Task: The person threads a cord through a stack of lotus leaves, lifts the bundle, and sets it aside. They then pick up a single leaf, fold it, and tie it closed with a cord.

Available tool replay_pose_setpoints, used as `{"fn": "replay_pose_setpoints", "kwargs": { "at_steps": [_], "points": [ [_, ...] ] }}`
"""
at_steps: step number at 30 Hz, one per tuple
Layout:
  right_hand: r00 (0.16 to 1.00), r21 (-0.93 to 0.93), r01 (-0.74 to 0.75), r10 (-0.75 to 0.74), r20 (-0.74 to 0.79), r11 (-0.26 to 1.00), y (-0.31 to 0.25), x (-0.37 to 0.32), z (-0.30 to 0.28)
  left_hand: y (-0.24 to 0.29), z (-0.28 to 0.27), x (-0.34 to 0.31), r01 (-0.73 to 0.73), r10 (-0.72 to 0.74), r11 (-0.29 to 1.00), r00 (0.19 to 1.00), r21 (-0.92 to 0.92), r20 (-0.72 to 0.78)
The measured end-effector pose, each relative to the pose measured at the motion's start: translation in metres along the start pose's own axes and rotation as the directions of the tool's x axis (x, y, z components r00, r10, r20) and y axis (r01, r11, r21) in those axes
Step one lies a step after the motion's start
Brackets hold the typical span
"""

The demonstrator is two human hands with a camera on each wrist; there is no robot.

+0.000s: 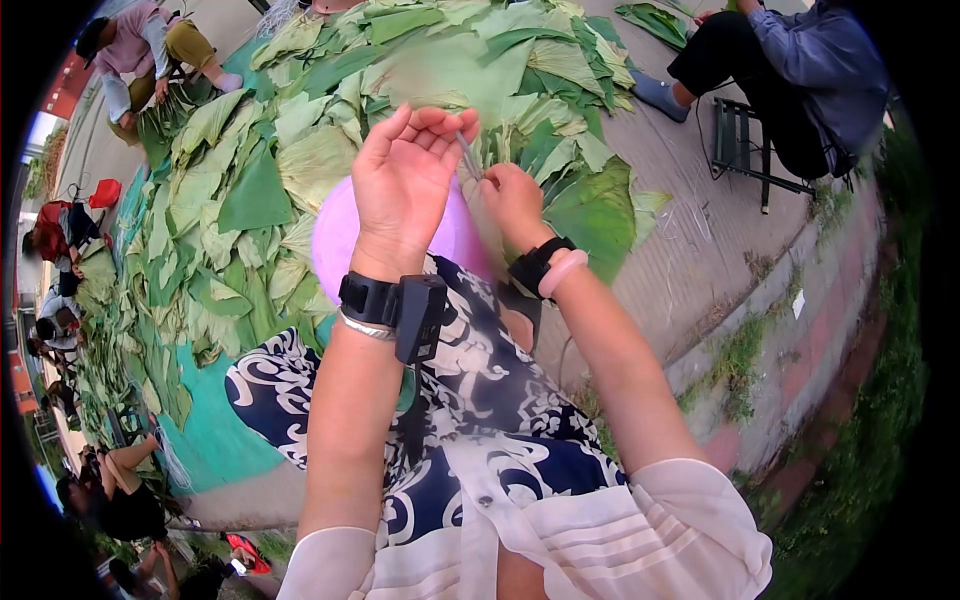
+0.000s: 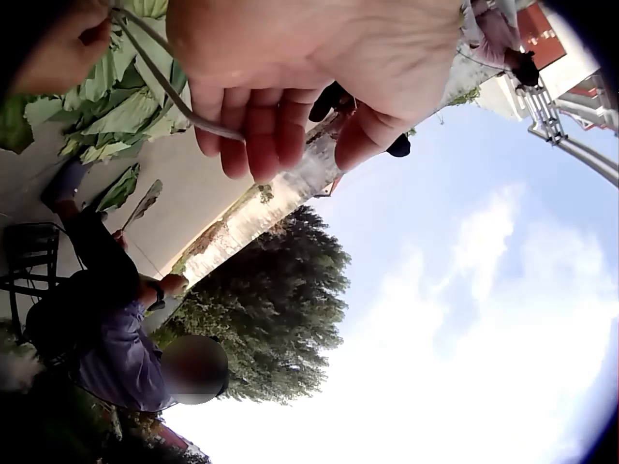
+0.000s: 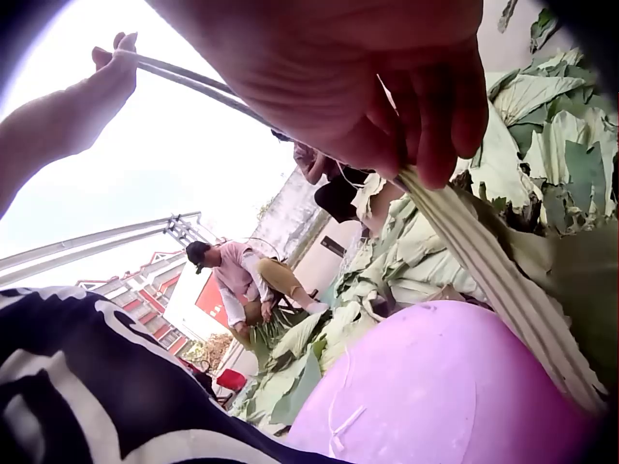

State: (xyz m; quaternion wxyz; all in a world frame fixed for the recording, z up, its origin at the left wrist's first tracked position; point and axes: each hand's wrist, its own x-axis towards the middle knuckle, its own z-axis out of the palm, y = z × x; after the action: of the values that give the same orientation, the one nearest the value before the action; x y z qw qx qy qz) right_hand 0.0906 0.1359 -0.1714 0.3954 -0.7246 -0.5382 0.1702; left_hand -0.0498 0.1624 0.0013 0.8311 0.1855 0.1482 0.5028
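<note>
A thin pale cord [image 2: 174, 89] runs between the two hands. The left hand [image 1: 408, 175] is palm up, with its fingers bent over one end of the cord. The right hand [image 1: 513, 200] pinches the other end against a bundle of folded leaf stalks [image 3: 493, 266], seen in the right wrist view. A wide green leaf [image 1: 592, 222] spreads beside the right hand. Below the hands is a round pink-purple object [image 3: 416, 387], with a small string on its surface.
A large heap of green leaves [image 1: 300, 165] covers a green sheet [image 1: 225, 440]. One person [image 1: 160, 50] sits at the upper left, another [image 1: 810, 75] on a chair at the upper right. Several more people sit along the left edge. Paving lies at the right.
</note>
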Motion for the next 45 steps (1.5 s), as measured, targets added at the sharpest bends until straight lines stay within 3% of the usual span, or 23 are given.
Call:
{"fn": "replay_pose_setpoints", "kwargs": {
  "at_steps": [3,4,7,11,12,16,19,23,27,28,33,35,38,41,42,45],
  "points": [
    [0.999,0.004,-0.047,0.047,0.011,0.999,0.014,0.005,0.003,0.031,-0.011,-0.010,-0.085,0.079,0.979,0.996,0.183,0.039],
    [0.999,-0.040,0.010,-0.011,-0.033,0.999,0.018,0.006,0.002,0.045,-0.019,-0.016,-0.127,0.114,0.958,0.991,0.256,0.068],
    [0.988,0.197,-0.152,0.145,0.051,0.968,0.022,0.013,-0.003,0.089,-0.044,-0.037,-0.146,0.141,0.937,0.989,0.318,0.039],
    [0.994,0.336,-0.104,0.103,0.020,0.936,-0.011,0.036,-0.015,0.126,-0.083,-0.067,-0.184,0.212,0.908,0.977,0.376,-0.034],
    [0.991,0.432,-0.135,0.113,0.076,0.892,-0.037,0.039,-0.026,0.132,-0.093,-0.073,-0.192,0.225,0.914,0.973,0.359,-0.052],
    [0.992,0.386,-0.024,-0.026,0.124,0.922,-0.077,0.062,-0.023,0.136,-0.123,-0.086,-0.235,0.267,0.944,0.956,0.231,-0.119],
    [0.987,0.357,0.033,-0.086,0.135,0.934,-0.111,0.070,-0.011,0.130,-0.126,-0.079,-0.235,0.322,0.902,0.924,0.361,-0.204],
    [0.958,0.232,0.185,-0.227,0.173,0.955,-0.167,0.069,0.004,0.121,-0.131,-0.069,-0.081,0.289,0.802,0.920,0.591,-0.265],
    [0.837,0.111,0.523,-0.534,0.122,0.845,-0.225,0.068,0.028,0.124,-0.123,-0.072,-0.008,0.223,0.816,0.927,0.578,-0.302],
    [0.850,0.128,0.486,-0.502,0.159,0.865,-0.231,0.067,0.033,0.129,-0.118,-0.075,0.004,0.200,0.845,0.925,0.534,-0.324],
    [0.593,0.081,0.781,-0.776,0.215,0.619,-0.271,0.014,0.052,0.159,-0.111,-0.088,0.086,0.105,0.912,0.896,0.401,-0.432],
    [0.538,0.052,0.822,-0.804,0.253,0.566,-0.272,-0.006,0.053,0.157,-0.112,-0.095,0.100,0.141,0.872,0.887,0.479,-0.440],
    [0.502,0.176,0.794,-0.791,0.350,0.582,-0.263,-0.012,0.049,0.144,-0.132,-0.094,0.076,0.187,0.866,0.867,0.494,-0.462],
    [0.664,0.409,0.438,-0.595,0.454,0.801,-0.238,0.008,0.048,0.144,-0.128,-0.099,0.048,0.259,0.843,0.837,0.536,-0.482],
    [0.699,0.371,0.388,-0.532,0.478,0.843,-0.230,0.019,0.044,0.143,-0.123,-0.102,0.046,0.284,0.827,0.825,0.560,-0.488],
    [0.660,0.231,0.290,-0.369,0.654,0.929,-0.190,0.043,0.047,0.142,-0.127,-0.104,0.069,0.296,0.748,0.855,0.660,-0.426]
  ]
}}
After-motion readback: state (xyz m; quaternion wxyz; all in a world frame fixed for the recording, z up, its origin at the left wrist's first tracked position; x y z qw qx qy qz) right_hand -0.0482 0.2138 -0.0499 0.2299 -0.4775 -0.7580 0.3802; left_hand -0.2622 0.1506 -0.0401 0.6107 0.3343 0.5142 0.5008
